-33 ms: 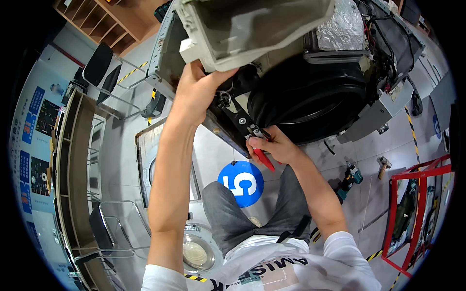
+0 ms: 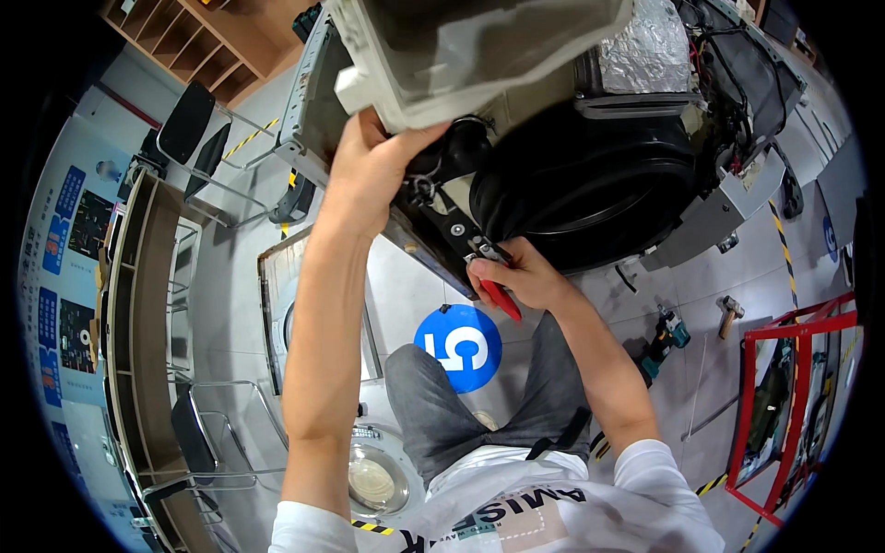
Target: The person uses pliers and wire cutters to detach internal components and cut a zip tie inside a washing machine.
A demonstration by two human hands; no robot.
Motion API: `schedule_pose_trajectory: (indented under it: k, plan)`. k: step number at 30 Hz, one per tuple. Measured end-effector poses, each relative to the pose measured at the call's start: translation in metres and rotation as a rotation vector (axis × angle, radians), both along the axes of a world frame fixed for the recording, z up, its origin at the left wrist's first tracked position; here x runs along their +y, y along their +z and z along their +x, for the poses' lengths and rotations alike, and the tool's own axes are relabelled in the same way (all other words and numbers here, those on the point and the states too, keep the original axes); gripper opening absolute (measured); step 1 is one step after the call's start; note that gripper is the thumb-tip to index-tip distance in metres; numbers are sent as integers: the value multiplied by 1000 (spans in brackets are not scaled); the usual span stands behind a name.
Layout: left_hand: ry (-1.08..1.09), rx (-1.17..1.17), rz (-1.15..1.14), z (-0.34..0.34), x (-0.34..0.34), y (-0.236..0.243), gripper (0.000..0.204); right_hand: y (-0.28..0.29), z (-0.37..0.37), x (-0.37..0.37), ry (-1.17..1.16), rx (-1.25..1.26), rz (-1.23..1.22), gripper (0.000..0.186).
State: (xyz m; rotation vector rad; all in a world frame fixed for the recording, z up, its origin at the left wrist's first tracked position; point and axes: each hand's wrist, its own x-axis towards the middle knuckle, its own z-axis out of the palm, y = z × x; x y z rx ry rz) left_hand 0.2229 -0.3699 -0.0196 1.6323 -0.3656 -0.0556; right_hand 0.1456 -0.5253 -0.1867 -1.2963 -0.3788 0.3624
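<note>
My left hand (image 2: pixel 361 184) grips the lower left corner of a pale plastic box-shaped housing (image 2: pixel 498 88), thumb along its underside. Pliers (image 2: pixel 457 229) with red handles are in my right hand (image 2: pixel 524 276), fingers wrapped round them. Their jaws reach up to a metal clamp (image 2: pixel 420 190) beside a black rubber hose (image 2: pixel 466 146) below the housing. Whether the jaws grip the clamp, I cannot tell. To the right is the large black rubber door seal (image 2: pixel 590 198) of an opened washing machine.
Wiring and a foil-covered part (image 2: pixel 645 51) are at the machine's upper right. A cordless drill (image 2: pixel 668 336), a hammer (image 2: pixel 731 315) and a red-framed rack (image 2: pixel 793 369) stand or lie on the right. A round glass door (image 2: pixel 376 479) lies near my legs. Chairs (image 2: pixel 189 138) are at left.
The pale housing has shifted slightly up and to the left with my left hand. The pliers and my right hand have barely moved.
</note>
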Motion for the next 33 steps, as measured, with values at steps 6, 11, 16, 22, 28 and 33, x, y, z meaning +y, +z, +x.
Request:
schedule_pose_trajectory:
  k: [6, 11, 16, 22, 28, 33]
  plan:
    - [-74, -261, -19, 5, 2, 41, 32, -2, 1, 8, -25, 8, -63, 38]
    - [-54, -183, -5, 4, -1, 43, 26, 13, 16, 0, 111, 20, -110, 30]
    - [-60, -125, -65, 5, -3, 46, 20, 21, 17, -3, 174, 99, -121, 29]
    - [-62, -90, -91, 6, 0, 52, 20, 30, 11, -8, -1, -211, -205, 36]
    - [-102, -28, -193, 7, 0, 54, 20, 33, -16, -21, 11, -343, -320, 34]
    - [-156, 63, -315, -2, -2, 47, 27, 35, -46, -44, -99, -163, -203, 27]
